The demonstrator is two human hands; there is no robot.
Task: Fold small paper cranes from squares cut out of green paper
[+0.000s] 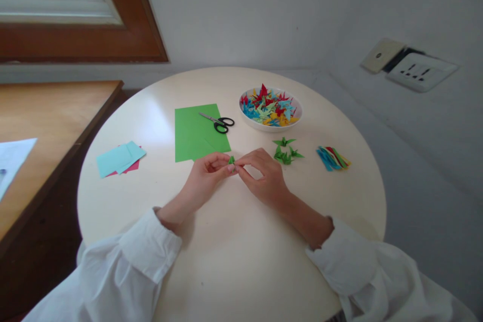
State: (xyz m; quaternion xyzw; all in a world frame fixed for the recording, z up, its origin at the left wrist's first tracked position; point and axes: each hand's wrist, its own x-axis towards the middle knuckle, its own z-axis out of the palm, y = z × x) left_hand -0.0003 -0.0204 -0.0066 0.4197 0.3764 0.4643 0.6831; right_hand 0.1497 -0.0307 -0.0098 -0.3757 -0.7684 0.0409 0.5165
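Note:
A tiny folded green paper piece (231, 160) is pinched between the fingertips of my left hand (206, 172) and my right hand (262, 176), just above the round cream table (226, 261). Both hands have their fingers closed on it. A green paper sheet (196, 133) lies just behind my left hand. Black scissors (219, 122) rest on that sheet's right edge. Three small green paper cranes (287, 151) lie right of my right hand.
A white bowl (270, 127) full of several coloured paper cranes stands at the back. Coloured paper strips (332, 158) lie at the right. Light blue and red paper squares (119, 159) lie at the left. A wooden desk (41, 126) adjoins the table's left.

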